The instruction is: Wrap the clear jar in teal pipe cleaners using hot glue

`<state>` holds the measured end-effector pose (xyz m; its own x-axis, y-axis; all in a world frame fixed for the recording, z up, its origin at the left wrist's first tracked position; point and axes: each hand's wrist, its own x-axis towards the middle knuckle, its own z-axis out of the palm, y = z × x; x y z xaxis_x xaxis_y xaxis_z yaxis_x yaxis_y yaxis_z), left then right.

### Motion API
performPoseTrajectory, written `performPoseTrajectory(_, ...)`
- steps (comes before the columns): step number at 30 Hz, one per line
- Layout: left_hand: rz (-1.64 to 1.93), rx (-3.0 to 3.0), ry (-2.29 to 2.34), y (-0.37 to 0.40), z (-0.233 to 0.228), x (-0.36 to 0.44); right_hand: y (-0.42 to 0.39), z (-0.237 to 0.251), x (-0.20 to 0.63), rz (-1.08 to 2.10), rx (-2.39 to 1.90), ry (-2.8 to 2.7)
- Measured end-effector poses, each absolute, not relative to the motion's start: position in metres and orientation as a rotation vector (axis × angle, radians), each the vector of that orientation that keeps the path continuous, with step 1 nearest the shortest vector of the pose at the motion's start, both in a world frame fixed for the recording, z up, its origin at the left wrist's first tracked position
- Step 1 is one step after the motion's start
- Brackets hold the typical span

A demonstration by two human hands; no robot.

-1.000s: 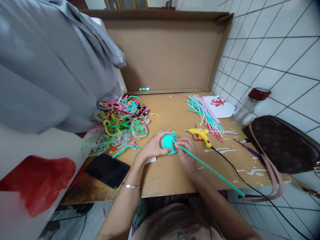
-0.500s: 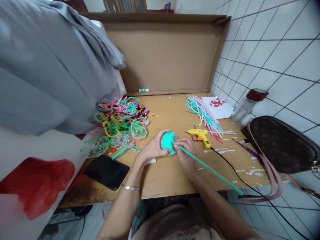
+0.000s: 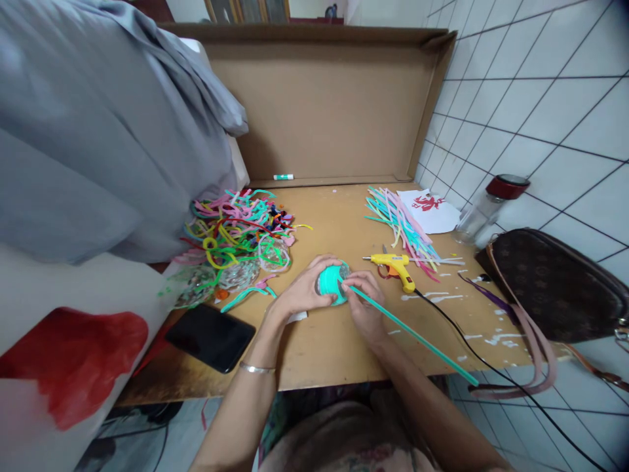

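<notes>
Little has changed: left hand (image 3: 305, 288) grips turquoise-wrapped piece (image 3: 329, 282), right hand (image 3: 366, 303) pinches pipe cleaner (image 3: 417, 337) near its end; work seems paused.

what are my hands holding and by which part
Left hand grips the turquoise-wrapped object around its side; right hand pinches the turquoise stem near its end, beside that object.

White rectangular tiles with dark grout cover the right-hand wall (image 3: 540, 105), slanting away beside a worn wooden table (image 3: 324, 357). A large, shallow cardboard box (image 3: 324, 111) stands upright along its far edge, shadowed at lower left. Beyond its top shows wood-framed panelling (image 3: 248, 9). Pale floor (image 3: 189, 429) appears below left, under soft, diffuse light
</notes>
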<state>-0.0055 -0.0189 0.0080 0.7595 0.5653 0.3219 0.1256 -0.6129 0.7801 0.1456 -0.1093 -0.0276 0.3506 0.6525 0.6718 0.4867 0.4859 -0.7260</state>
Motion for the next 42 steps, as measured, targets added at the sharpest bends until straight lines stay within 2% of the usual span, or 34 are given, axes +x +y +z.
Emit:
performPoseTrajectory(25, 0.712, 2.179, 0.527, -0.0204, 0.0108, -0.0089, -0.1088, -0.0244, 0.1468, 0.078, -1.151, -1.259)
performPoseTrajectory(42, 0.724, 2.145, 0.486, -0.0178, 0.0048, -0.0081, -0.1115, -0.0235, 0.1457, 0.142, -1.191, -1.252)
